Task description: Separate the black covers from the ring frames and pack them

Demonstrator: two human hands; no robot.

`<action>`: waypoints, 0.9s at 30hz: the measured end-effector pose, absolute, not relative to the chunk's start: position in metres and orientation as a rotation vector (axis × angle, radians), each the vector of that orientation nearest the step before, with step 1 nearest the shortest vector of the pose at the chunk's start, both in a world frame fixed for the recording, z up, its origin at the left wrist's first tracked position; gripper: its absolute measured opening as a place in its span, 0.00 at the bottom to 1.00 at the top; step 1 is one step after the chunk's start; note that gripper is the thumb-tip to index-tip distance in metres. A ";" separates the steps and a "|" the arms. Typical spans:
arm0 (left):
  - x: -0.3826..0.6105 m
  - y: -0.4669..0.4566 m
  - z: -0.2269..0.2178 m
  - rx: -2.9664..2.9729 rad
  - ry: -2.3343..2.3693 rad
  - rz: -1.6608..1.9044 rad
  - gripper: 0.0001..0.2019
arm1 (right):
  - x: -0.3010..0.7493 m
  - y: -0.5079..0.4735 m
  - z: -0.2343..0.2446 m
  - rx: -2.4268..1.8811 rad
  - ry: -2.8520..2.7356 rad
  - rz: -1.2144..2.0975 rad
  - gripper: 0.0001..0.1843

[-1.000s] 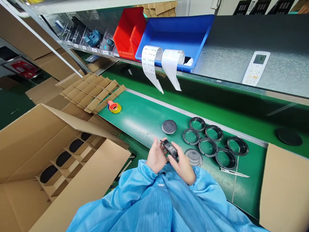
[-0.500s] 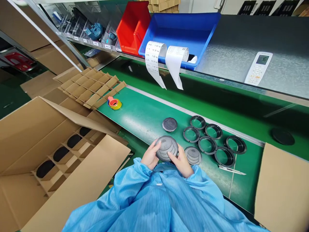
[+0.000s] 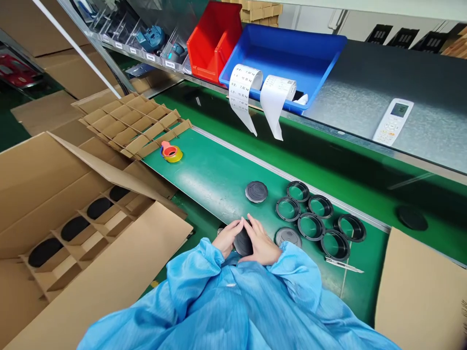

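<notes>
We are cupping a dark round disc [image 3: 242, 243] between our left hand [image 3: 228, 238] and right hand [image 3: 261, 244] at the near edge of the green bench [image 3: 207, 177]; fingertips are meeting above it, right thumb spreading below. We're handling it best by gripping its rim evenly, clear of the louvred vent [image 3: 288, 237] alongside.

One head-worn camera looks from above and behind the grip of the left hand [image 3: 226, 238] and right hand [image 3: 261, 244], facing forward and down. Fairly near, it sets the grip below mid-frame, yet reaches the shelf [image 3: 361, 87] beyond it and the carton [image 3: 142, 267] to its left.
</notes>
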State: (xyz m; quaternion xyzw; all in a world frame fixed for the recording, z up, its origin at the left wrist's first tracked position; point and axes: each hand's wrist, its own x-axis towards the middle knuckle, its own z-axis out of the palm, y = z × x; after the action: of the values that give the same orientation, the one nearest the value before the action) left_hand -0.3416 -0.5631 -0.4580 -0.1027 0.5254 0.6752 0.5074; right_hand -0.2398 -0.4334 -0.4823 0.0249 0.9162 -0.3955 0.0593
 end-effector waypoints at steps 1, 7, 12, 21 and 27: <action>-0.344 -0.564 -0.460 -0.250 1.274 1.613 0.19 | -0.243 -0.435 -0.483 0.081 2.750 -1.192 0.74; -0.355 -0.565 -0.470 -0.265 1.261 1.546 0.21 | -0.251 -0.442 -0.492 0.205 2.673 -1.266 0.75; -0.369 -0.571 -0.468 -0.261 1.222 1.483 0.17 | -0.250 -0.418 -0.505 0.406 2.875 -1.221 0.72; -0.388 -0.599 -0.487 -0.407 1.296 1.383 0.10 | -0.247 -0.294 -0.545 1.333 2.942 -0.245 0.63; -0.388 -0.607 -0.491 -0.451 1.315 1.406 0.08 | -0.246 -0.336 -0.578 1.095 3.007 -0.265 0.63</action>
State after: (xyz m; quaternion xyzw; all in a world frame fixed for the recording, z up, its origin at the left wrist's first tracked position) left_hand -0.3877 -0.6070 -0.4914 -0.1906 0.5555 0.5939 0.5499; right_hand -0.2460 -0.3364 -0.5777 0.3407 0.9359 -0.0824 -0.0346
